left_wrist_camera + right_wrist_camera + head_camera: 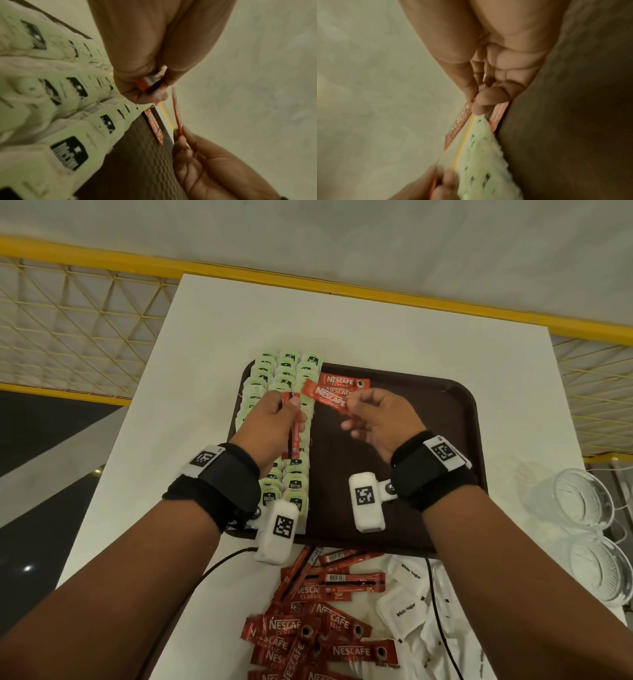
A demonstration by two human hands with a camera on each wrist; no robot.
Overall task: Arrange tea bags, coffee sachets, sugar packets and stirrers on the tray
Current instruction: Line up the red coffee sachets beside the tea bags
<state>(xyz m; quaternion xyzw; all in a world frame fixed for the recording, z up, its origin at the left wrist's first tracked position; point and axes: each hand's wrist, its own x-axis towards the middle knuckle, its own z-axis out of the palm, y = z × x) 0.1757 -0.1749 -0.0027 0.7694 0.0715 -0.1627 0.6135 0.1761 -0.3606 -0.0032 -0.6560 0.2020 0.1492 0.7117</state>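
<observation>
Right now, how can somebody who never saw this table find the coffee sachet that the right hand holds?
Start at the brown tray on the white table; green tea bags fill its left side. Above the tray's middle, the right hand pinches one red coffee sachet. Unlike the sachets lying flat at the tray's far edge, it is lifted and slanted.

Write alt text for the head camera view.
Over a dark brown plastic tray, the right hand pinches one red Nescafe coffee sachet while the left hand grips a bundle of red sachets. Pale green tea bags fill the tray's left side; loose red sachets and white sugar packets lie on the white table.
</observation>
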